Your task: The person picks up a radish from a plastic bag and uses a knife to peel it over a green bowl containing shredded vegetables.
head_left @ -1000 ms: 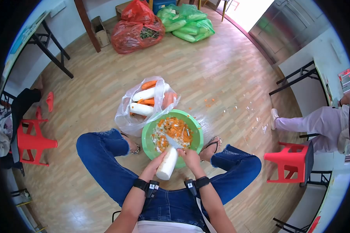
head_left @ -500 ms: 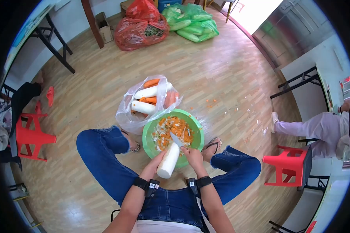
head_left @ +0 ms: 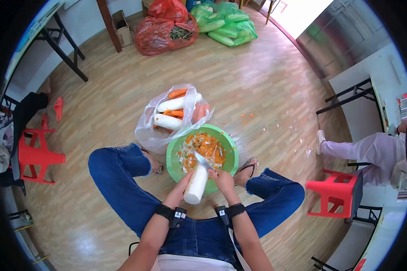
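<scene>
My left hand (head_left: 180,190) is wrapped round a thick white radish (head_left: 196,184), which is tilted with its far end over the green basin (head_left: 234,158). In my right hand (head_left: 223,179) is a knife (head_left: 202,160), its blade lying at the far end of the radish. Chopped orange and white pieces (head_left: 209,148) lie in the basin. Just beyond it, to the left, an open clear plastic bag (head_left: 144,131) holds white radishes (head_left: 168,121) and carrots (head_left: 177,93).
Red (head_left: 160,36) and green (head_left: 233,30) vegetable bags stand at the back. Red stools (head_left: 40,157) flank both sides. A seated person's leg (head_left: 348,147) is at the right. Small scraps (head_left: 301,141) lie on the floor (head_left: 257,90).
The view has shifted slightly. The knife blade and the radish have moved a little up and left in the frame, with both hands still holding them.
</scene>
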Demonstrator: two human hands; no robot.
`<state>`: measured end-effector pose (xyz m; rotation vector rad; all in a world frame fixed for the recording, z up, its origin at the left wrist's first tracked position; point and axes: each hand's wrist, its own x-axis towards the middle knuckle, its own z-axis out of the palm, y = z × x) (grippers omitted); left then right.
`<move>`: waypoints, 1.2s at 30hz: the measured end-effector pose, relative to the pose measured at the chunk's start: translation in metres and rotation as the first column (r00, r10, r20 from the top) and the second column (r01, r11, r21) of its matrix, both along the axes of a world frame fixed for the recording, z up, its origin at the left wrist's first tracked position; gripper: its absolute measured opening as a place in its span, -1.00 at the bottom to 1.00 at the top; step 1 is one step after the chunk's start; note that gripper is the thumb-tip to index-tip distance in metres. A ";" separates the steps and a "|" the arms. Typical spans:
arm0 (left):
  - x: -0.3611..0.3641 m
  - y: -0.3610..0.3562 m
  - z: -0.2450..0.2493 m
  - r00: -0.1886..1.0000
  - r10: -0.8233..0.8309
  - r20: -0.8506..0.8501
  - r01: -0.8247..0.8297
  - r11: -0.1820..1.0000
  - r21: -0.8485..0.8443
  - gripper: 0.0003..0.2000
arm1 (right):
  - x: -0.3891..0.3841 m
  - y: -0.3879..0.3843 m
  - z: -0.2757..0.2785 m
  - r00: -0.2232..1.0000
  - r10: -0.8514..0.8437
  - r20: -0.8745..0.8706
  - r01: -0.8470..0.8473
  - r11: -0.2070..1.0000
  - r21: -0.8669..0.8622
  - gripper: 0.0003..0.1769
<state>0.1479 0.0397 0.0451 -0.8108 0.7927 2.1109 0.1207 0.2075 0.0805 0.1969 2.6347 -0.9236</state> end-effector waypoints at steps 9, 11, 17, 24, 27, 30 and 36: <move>0.001 -0.007 -0.033 0.965 0.233 0.116 -0.229 0.972 -0.049 -0.48 | 0.013 -0.004 0.037 0.937 0.329 0.118 -0.296 0.927 -0.232 -0.45; -0.001 -0.008 -0.024 0.969 0.218 0.118 -0.210 0.975 -0.073 -0.50 | 0.012 -0.004 0.038 0.907 0.393 0.153 -0.352 0.905 -0.237 -0.46; 0.002 0.004 -0.021 0.998 -0.034 0.052 0.036 0.999 -0.019 -0.57 | -0.002 0.008 -0.008 0.989 0.149 0.012 -0.150 0.985 0.083 -0.49; 0.000 -0.005 -0.036 0.987 0.146 0.059 -0.144 0.988 -0.050 -0.49 | 0.009 -0.007 0.047 0.957 0.275 0.096 -0.268 0.960 -0.085 -0.47; 0.000 -0.009 -0.031 0.973 0.188 0.131 -0.190 0.982 0.000 -0.50 | 0.010 -0.006 0.033 0.938 0.314 0.145 -0.299 0.947 -0.117 -0.43; 0.005 -0.006 -0.032 0.996 0.065 0.063 -0.074 0.984 0.160 -0.57 | 0.002 0.001 0.005 0.989 0.149 0.006 -0.149 0.989 -0.016 -0.43; 0.005 -0.004 -0.025 0.996 0.076 0.035 -0.081 0.987 0.136 -0.53 | 0.001 0.004 0.006 0.992 0.114 0.045 -0.114 0.993 -0.009 -0.46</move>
